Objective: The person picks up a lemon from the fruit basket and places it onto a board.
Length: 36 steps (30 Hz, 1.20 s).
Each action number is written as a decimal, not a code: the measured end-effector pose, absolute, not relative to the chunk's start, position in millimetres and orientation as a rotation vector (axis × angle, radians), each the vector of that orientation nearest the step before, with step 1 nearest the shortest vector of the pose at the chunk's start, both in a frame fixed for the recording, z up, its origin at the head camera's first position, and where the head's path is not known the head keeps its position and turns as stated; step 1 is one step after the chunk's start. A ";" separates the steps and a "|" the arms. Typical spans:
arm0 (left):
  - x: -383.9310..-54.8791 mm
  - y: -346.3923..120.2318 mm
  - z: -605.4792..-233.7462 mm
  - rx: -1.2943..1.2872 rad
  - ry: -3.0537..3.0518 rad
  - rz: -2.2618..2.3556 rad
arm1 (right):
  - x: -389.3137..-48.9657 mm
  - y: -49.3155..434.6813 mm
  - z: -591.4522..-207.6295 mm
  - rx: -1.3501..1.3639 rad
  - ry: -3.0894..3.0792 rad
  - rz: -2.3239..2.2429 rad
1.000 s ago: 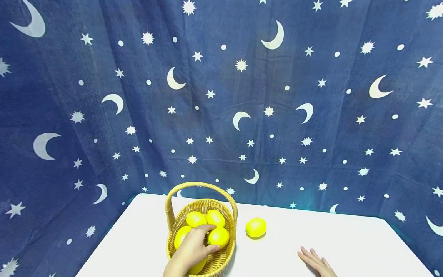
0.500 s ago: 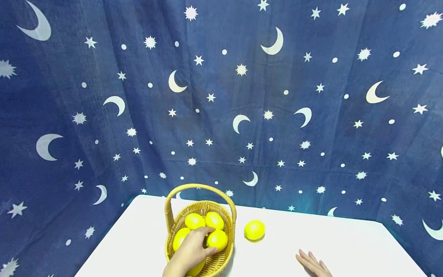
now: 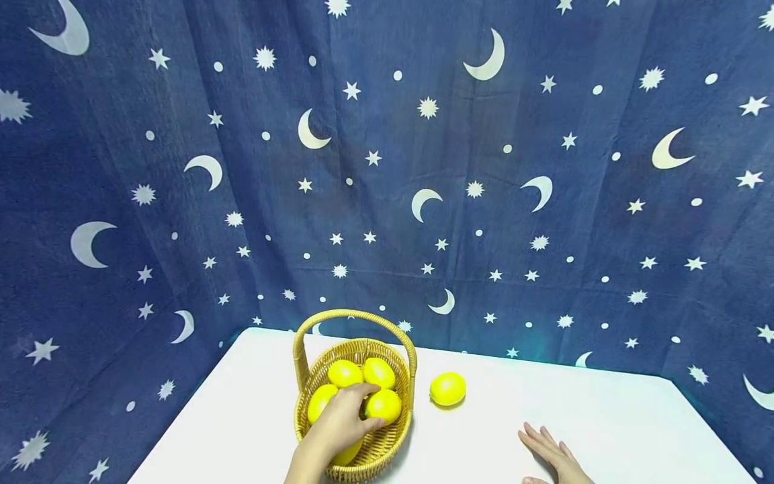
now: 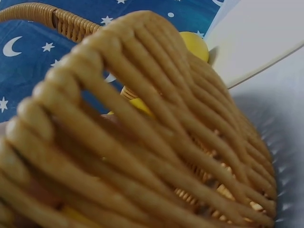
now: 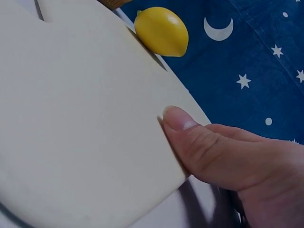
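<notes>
A wicker basket [image 3: 396, 440] with a tall arched handle stands on the white table and holds several yellow lemons [image 3: 345, 373]. My left hand [image 3: 345, 417] reaches into it, thumb and fingers around the lemon [image 3: 384, 406] at the basket's right side. In the left wrist view the woven wall [image 4: 142, 137] covers most of that hand. One more lemon [image 3: 448, 388] lies on the table just right of the basket. Farther right, my right hand [image 3: 556, 458] is held low at the table with its fingers extended and nothing in its grasp.
The white table [image 3: 484, 437] ends at a back edge in front of a dark blue curtain [image 3: 387, 168] printed with moons and stars. The basket's handle [image 3: 353, 314] arches above the lemons.
The head view has shifted slightly, and the right hand's thumb now shows at the bottom edge. Both hands, the basket and the lemons otherwise keep their places.
</notes>
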State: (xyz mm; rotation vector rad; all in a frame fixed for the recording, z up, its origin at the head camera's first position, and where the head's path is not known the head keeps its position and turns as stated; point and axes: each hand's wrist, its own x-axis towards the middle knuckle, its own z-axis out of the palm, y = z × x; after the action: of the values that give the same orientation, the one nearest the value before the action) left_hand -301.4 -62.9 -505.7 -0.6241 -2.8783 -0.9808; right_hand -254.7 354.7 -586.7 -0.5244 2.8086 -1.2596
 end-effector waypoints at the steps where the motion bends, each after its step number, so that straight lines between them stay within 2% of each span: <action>1: -300.6 -63.2 -505.7 -0.619 -2.881 -0.980 | -255.1 354.5 -584.5 -0.467 2.776 -1.228; 6: -296.6 -67.3 -503.5 -0.598 -2.881 -0.974 | -257.6 349.2 -580.4 -0.332 2.682 -1.140; 22: -274.3 -70.0 -447.5 -0.618 -2.794 -0.842 | -258.9 350.0 -575.1 -0.488 2.781 -1.111; 30: -247.0 -55.7 -415.4 -0.747 -2.774 -0.848 | -257.2 350.7 -572.8 -0.470 2.772 -1.105; 36: -238.3 -30.4 -413.9 -0.884 -2.699 -0.956 | -253.8 351.4 -570.0 -0.422 2.754 -1.104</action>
State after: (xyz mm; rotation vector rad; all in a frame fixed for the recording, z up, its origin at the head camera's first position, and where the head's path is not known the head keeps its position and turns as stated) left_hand -238.3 -30.4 -413.9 -0.8837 -2.6986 -0.9558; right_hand -253.8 351.4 -570.0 -0.4217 2.7542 -1.1045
